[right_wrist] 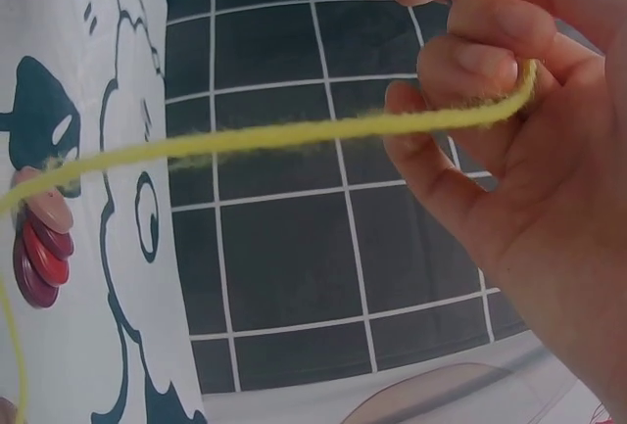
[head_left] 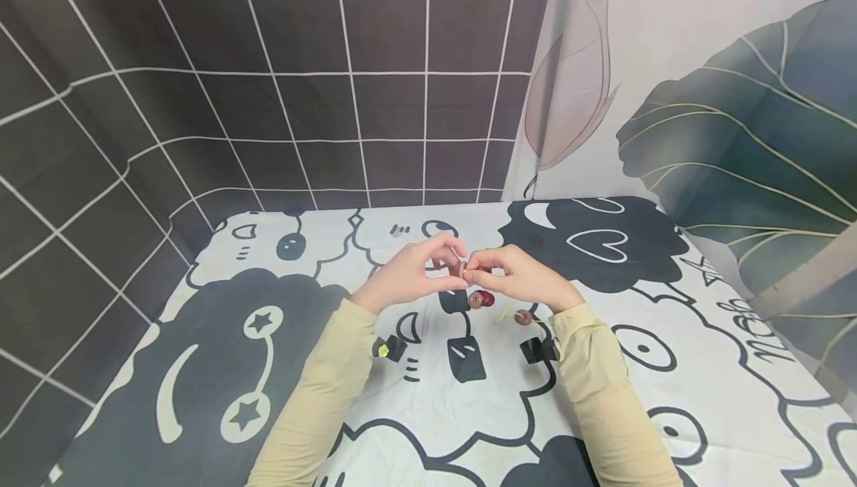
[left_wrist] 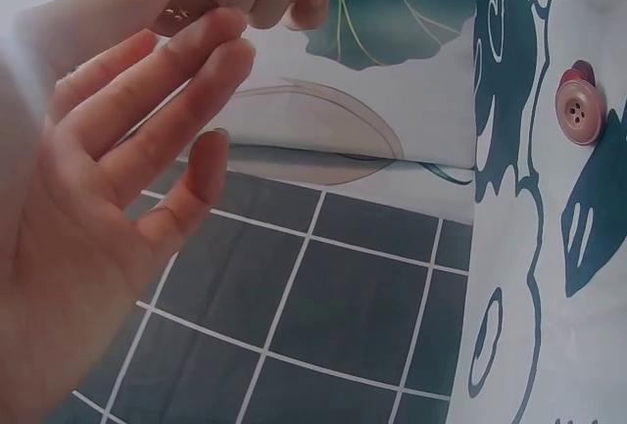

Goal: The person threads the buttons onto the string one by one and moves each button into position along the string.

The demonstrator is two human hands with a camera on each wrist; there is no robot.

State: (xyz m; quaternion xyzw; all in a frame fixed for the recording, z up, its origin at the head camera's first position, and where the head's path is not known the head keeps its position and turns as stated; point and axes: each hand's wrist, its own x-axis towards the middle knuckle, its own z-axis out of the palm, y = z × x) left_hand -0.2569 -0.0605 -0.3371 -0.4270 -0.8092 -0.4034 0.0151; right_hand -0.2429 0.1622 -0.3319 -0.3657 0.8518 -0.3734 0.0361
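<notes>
Button (left_wrist: 179, 11) sits pinched in left hand (head_left: 405, 274) — right hand (head_left: 518, 274), fingers curled round yellow yarn (right_wrist: 294, 134), is just at its right side.

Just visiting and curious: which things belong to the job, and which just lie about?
Seemingly for the job:
held round pinkish button
fuzzy yellow yarn
overlapping round red and pink buttons
lone pinkish button by yarn

Just surroundings:
black-and-white cartoon-print cloth
dark grey gridded backdrop

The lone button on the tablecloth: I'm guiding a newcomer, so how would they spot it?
Find the cartoon tablecloth in the head view, then the right hand. Below it lies a brownish button. Unlike the overlapping button pile, it sits alone, with yellow yarn at it.
</notes>
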